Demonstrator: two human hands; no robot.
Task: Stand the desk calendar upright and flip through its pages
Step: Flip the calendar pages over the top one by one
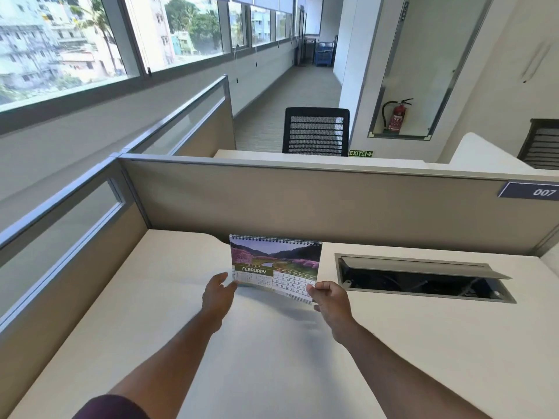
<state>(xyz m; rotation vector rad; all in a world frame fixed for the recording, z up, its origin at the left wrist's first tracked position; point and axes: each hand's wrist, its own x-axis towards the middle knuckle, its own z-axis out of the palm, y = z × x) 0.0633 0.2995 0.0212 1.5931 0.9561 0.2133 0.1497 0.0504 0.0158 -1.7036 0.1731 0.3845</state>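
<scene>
Hidden/unclear: back leaf and base of the desk calendar (275, 267) not visible, so whether it rests on the desk or is held just clear cannot be told. Small print in the lower-left block of the page illegible; date grid partly covered at lower right by the right thumb. Both forearms run off the bottom edge of frame; a dark maroon sleeve (112, 408) shows at bottom left only. Interior of the cable hatch (423, 278) is dark, contents not readable.

Surface/room: white desk (169, 313) fills the lower half, bounded by beige partition panels (302, 201) w/ grey trim at centre and left. Hatch sits right of centre, its grey lid raised. Plate reading "007" (532, 192) at right edge. Beyond the partition, upper centre: black mesh chair (316, 131), green EXIT sign (360, 153), red fire extinguisher (397, 116) in a wall recess. Windows (90, 40) across upper left show bldgs and trees; corridor runs to upper centre.

Calendar: centre of frame, roughly upright, tilted slightly, spiral binding along top. Page shows a landscape photo w/ pink blossom and a river, "FEBRUARY" on a green band, date grid at right.

Hands: left hand (218, 293) loosely open, fingertips touching the lower-left corner, no firm grip seen. Right hand (328, 296) pinches the lower-right corner, thumb on the front face, fingers behind.
</scene>
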